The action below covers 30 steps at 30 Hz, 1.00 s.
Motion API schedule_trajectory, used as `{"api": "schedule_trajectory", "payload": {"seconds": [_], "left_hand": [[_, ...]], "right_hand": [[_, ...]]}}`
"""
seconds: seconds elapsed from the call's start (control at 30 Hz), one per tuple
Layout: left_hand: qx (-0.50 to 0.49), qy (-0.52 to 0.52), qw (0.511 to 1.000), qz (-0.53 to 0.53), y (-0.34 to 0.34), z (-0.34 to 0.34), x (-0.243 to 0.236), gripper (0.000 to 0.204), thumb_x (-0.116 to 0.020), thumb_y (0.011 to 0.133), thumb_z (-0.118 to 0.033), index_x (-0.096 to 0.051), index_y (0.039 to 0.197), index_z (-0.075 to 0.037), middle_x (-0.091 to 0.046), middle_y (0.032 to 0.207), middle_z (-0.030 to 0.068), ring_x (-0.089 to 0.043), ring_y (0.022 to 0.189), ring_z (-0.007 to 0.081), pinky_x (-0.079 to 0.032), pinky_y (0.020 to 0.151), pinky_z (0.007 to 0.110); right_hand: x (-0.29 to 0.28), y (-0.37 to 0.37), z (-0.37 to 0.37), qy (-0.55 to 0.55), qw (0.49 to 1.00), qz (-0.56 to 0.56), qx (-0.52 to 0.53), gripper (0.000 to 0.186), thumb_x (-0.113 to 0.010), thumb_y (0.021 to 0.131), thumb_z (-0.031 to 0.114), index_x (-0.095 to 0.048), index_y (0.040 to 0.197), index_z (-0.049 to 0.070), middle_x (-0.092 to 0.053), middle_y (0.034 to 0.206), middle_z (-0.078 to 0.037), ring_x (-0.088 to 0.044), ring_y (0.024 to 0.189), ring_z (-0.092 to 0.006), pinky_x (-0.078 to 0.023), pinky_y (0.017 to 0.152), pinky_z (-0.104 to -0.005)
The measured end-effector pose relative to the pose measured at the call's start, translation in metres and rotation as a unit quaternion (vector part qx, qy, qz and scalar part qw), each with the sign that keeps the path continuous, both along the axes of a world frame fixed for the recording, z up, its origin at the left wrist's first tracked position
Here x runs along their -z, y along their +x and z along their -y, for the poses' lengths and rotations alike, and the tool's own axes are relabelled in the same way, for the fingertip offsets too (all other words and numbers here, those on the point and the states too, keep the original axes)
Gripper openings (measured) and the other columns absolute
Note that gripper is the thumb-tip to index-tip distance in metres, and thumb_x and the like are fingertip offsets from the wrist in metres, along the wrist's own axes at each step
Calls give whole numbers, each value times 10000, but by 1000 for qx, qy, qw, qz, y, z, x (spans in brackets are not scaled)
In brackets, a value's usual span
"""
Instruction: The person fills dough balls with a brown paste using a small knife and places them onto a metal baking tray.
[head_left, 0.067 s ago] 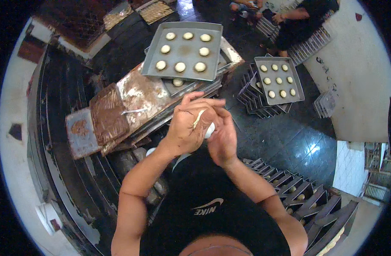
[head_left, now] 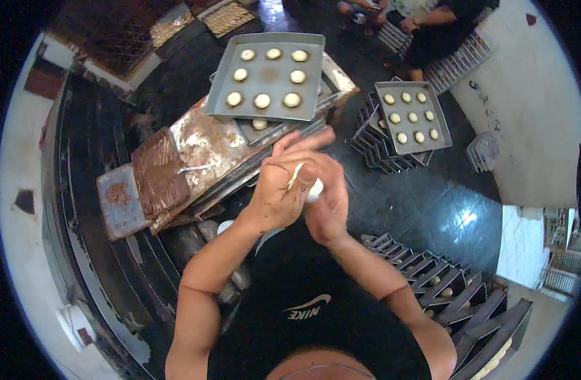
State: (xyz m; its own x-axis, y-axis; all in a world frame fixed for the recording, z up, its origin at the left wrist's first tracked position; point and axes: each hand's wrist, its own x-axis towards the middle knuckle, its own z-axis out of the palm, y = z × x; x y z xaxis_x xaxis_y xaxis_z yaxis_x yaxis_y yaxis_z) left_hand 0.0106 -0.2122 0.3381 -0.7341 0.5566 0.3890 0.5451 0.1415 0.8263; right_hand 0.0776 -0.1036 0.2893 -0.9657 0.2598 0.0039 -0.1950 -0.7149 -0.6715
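My left hand (head_left: 281,193) and my right hand (head_left: 329,201) are cupped together in front of my chest. A white dough ball (head_left: 314,190) shows between them, mostly covered by fingers and palms. Brown paste smears the left hand around the thumb, and a pale strip of dough seems to cling there. Just beyond the hands lies a grey metal baking tray (head_left: 269,115) with several round dough pieces (head_left: 262,101) spaced around a bare, greasy middle. Under that tray, another tray edge holds a dough ball (head_left: 260,125).
Left of the tray is a floury board (head_left: 205,136) with a slab of brown filling (head_left: 157,168) and a metal utensil (head_left: 198,167). A filled tray (head_left: 445,142) tops a stack at right. Racked trays (head_left: 455,297) stand near my right arm. A person (head_left: 442,25) is at the far right.
My right fingers have lifted and blurred slightly against the left hand, and a little more of the dough ball shows. The whole view has shifted slightly.
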Motion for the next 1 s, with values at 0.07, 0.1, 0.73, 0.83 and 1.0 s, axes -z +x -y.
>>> {"api": "schedule_trajectory", "payload": {"seconds": [0.07, 0.1, 0.73, 0.83, 1.0], "left_hand": [[-29, 11, 998, 51, 3, -44, -10, 288, -624, 1001, -322, -768, 1103, -94, -711, 1279, 166, -463, 1450, 315, -292, 1176, 532], [-24, -25, 999, -14, -5, -55, -20, 310, -650, 979, -347, -767, 1148, -116, -636, 1367, 186, -401, 1480, 336, -266, 1186, 546], [-15, 1, 991, -129, -90, -141, -16, 459, -913, 729, -207, -770, 1164, -169, -527, 1420, 162, -614, 1196, 300, -465, 1031, 427], [30, 118, 980, 157, -116, -140, 4, 817, -929, 708, -229, -569, 1440, -186, -252, 1661, 133, -408, 1445, 317, -345, 1169, 450], [143, 194, 900, 364, -163, -90, 65, 1111, -882, 742, -108, -229, 1640, -158, -189, 1705, 111, -199, 1564, 285, -285, 1220, 431]], "right_hand": [[8, -16, -32, 200, 972, -99, 67, 601, -619, 1025, 446, -517, 1361, -42, -570, 1343, -163, -553, 1251, -222, -458, 1025, -356], [6, -24, -50, 126, 987, -103, -1, 642, -586, 1032, 481, -491, 1388, -44, -565, 1351, -160, -560, 1237, -222, -459, 1027, -361], [-21, -103, -161, -58, 998, 14, 18, 249, -581, 1036, 168, -645, 1096, -65, -670, 1164, -211, -690, 1061, -332, -567, 976, -480], [3, -123, -139, -80, 990, -107, 35, 255, -609, 1024, 179, -648, 1098, -62, -662, 1169, -226, -675, 1074, -322, -564, 983, -470], [38, -166, -100, -67, 993, -88, -29, 285, -645, 1013, 214, -657, 1068, -66, -663, 1157, -231, -656, 1066, -296, -536, 942, -407]]}}
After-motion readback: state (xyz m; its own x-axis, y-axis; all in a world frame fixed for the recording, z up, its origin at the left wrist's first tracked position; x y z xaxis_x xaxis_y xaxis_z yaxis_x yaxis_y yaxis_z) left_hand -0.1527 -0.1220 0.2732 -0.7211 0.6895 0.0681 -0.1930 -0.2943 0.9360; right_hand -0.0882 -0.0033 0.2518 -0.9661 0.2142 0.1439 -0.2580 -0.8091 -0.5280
